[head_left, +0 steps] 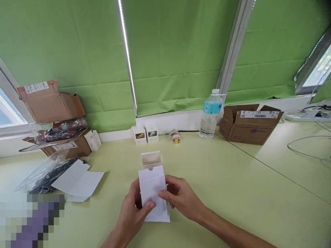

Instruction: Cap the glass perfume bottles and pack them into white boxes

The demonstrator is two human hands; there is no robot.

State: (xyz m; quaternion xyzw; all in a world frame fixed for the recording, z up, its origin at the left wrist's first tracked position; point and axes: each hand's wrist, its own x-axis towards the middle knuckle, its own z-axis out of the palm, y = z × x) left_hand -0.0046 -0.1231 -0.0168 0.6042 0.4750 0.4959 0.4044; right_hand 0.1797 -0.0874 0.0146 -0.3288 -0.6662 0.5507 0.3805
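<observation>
Between my two hands is a flat white paper packet (pixel 153 187) with a small notch at its top edge, tilted up off the table. My left hand (pixel 133 210) grips its left side, thumb across the front and fingers behind. From the other side my right hand (pixel 182 196) pinches it, thumb on the front face and the other fingers curled at the right edge. Just beyond the packet stands a small white box (pixel 151 159) with its top open; the packet hides its lower part.
Two small stacks of picture cards (pixel 146 134) stand against the back wall beside a little ornament (pixel 175 136). A water bottle (pixel 210 117) and an open cardboard box (pixel 249 125) are at the back right. Unfolded white card (pixel 80 181) and stacked cartons (pixel 51 103) lie left.
</observation>
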